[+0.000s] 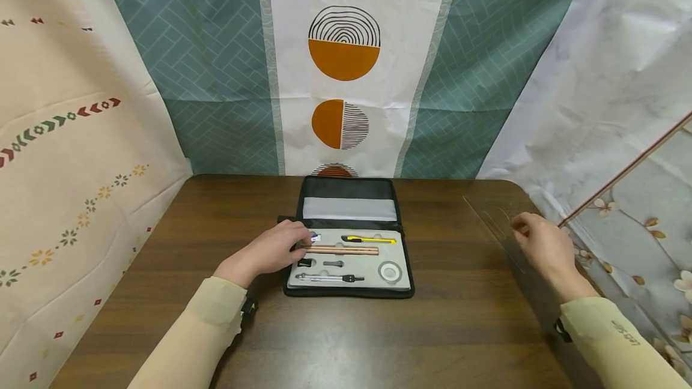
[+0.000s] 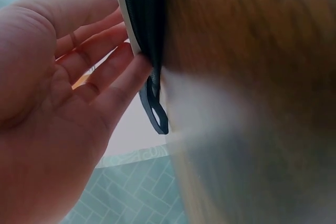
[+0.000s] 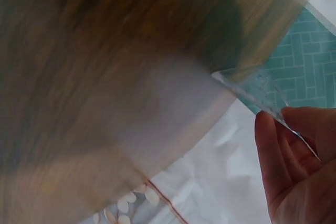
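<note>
On the table lies a zippered black case (image 1: 351,294), unfolded, its pale tray facing up. My left hand (image 1: 273,248) is at the tray's left side, beside the ends of the wooden pencils (image 1: 346,250) and a small white-and-blue eraser (image 1: 316,237). The left wrist view shows loosely extended fingers touching the case's edge, near a zipper pull (image 2: 156,114). Over at the table's right side, my right hand (image 1: 540,245) pinches a clear plastic set square (image 3: 252,95) between thumb and fingers. Its transparent edges show faintly against the wood in the head view.
The tray also holds a yellow utility knife (image 1: 373,239), a compass (image 1: 324,278), a white ring-shaped roll (image 1: 390,272), a small black piece (image 1: 305,262) and a small grey piece (image 1: 333,263). Patterned cloths (image 1: 346,95) hang behind and beside the wooden table (image 1: 459,329).
</note>
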Demonstrator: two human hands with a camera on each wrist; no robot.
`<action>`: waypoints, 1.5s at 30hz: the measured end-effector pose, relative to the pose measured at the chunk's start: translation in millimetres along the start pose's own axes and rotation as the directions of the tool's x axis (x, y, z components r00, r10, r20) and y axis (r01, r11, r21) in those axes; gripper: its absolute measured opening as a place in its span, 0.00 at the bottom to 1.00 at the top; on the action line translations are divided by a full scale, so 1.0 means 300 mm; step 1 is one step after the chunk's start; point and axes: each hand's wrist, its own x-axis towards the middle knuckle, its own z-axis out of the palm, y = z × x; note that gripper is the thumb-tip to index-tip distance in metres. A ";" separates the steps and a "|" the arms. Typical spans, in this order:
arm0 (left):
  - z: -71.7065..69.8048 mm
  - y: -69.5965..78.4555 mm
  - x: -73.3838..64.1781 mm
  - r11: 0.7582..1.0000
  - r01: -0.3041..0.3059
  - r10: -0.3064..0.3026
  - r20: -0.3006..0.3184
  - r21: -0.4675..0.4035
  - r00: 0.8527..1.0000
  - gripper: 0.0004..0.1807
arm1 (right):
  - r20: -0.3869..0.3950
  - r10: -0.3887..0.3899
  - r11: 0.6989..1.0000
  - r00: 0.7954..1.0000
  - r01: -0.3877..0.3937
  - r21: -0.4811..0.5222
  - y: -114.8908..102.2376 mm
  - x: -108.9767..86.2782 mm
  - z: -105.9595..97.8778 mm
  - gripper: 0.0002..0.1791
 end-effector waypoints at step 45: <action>-0.081 0.000 0.135 0.953 0.296 -0.279 -0.192 0.065 0.941 0.21 | 0.002 0.209 0.913 0.978 -0.196 0.358 -0.309 0.126 0.061 0.14</action>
